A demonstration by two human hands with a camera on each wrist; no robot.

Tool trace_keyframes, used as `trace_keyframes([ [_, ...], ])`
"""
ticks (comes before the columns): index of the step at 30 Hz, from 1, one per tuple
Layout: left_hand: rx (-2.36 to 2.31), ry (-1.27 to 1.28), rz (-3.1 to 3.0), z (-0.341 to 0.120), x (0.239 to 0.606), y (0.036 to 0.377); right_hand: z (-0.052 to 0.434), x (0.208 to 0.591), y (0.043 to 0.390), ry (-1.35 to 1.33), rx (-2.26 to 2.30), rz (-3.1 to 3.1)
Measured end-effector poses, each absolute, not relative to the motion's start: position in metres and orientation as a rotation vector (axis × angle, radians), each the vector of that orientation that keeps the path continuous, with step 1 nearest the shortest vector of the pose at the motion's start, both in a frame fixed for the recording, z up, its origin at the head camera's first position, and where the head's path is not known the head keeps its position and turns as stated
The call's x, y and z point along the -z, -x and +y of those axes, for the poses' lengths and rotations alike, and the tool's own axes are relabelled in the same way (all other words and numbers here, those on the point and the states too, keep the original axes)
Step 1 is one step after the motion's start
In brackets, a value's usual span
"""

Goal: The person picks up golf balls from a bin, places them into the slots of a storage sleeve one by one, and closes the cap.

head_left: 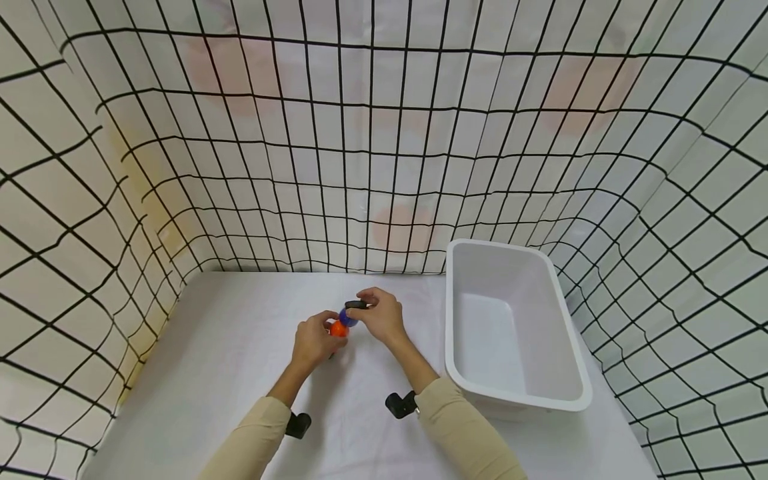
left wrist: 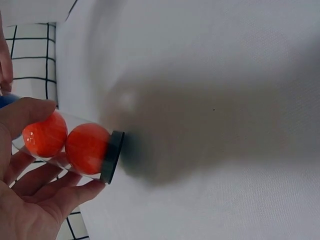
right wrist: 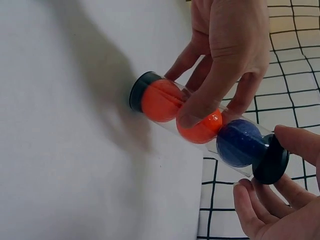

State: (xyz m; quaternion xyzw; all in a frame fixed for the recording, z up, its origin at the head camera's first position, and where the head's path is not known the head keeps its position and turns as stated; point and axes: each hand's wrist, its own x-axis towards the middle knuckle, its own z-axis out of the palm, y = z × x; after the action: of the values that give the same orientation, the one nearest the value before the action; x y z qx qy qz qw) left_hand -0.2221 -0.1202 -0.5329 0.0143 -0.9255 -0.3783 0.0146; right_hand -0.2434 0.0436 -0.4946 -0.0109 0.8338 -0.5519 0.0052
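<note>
Holding a clear tube (right wrist: 200, 127) above the white table (head_left: 228, 353), just in front of the person, left hand (head_left: 313, 341) wrapped round its middle, fingers (right wrist: 220, 75) and thumb curled about the clear wall. Pinching the black cap (right wrist: 270, 160) at the tube's far end, right hand (head_left: 381, 316), fingertips (right wrist: 295, 140) closed on the cap's rim. Stacked inside, in a row: an orange ball (right wrist: 161, 100) next to the black bottom end (left wrist: 112, 156), a second orange ball (right wrist: 202, 127) in the middle, touching the first, and a blue ball (right wrist: 239, 142) right against the pinched cap. Tilted off upright, bottom end close to the table, touching or not cannot be told. Standing to the right, well apart from both hands, a white bin (head_left: 510, 320). Hung behind and on both sides, a pale cloth with a black grid (head_left: 360, 133). Covering both forearms, beige sleeves (head_left: 456, 427).
</note>
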Motion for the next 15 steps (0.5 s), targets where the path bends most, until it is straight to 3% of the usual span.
trace_keyframes([
  [15,1.187,-0.014,-2.889,-0.1205,0.5356,0.2238,0.0467,0.4962,0.2457,-0.030,1.584,2.585],
])
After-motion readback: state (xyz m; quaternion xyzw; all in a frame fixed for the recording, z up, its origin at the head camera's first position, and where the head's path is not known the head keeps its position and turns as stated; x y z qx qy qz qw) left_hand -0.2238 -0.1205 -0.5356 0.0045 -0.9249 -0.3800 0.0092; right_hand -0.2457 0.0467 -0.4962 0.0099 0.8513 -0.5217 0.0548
